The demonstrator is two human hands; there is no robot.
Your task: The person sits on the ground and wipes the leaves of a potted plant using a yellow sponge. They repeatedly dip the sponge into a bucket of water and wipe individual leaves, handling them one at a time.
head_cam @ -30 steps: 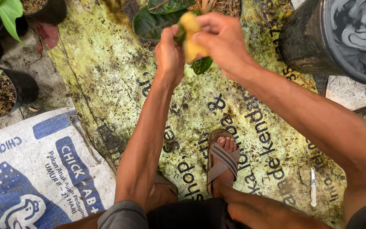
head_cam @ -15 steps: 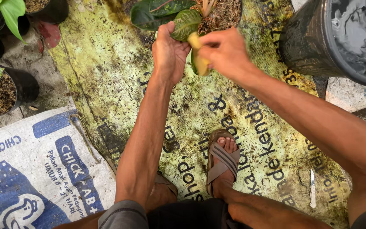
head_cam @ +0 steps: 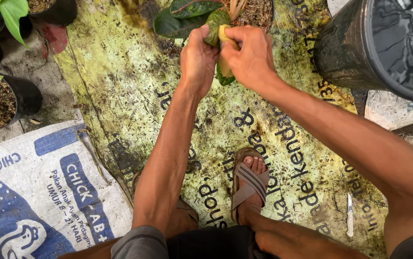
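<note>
My left hand (head_cam: 198, 56) and my right hand (head_cam: 249, 56) meet at the top middle of the head view. Both pinch the same yellowed leaf (head_cam: 223, 50) of a small plant. The plant's darker green leaves (head_cam: 187, 14) spread just above my hands, and its root ball of brown soil (head_cam: 254, 12) lies at the top edge. All of this is over a dirty yellow-green printed tarp (head_cam: 120, 96). My sandalled foot (head_cam: 249, 184) rests on the tarp below my arms.
A large black bucket (head_cam: 360, 48) of water stands at the top right. Black pots with soil (head_cam: 0, 103) and a green plant (head_cam: 10, 12) sit at the left. A white and blue feed sack (head_cam: 39, 192) covers the lower left. A small knife (head_cam: 349, 215) lies at the lower right.
Both hands have moved a little up and away from me with the yellow leaf. The leaf, once held up flat, now sits lower between the fingers, close to the plant.
</note>
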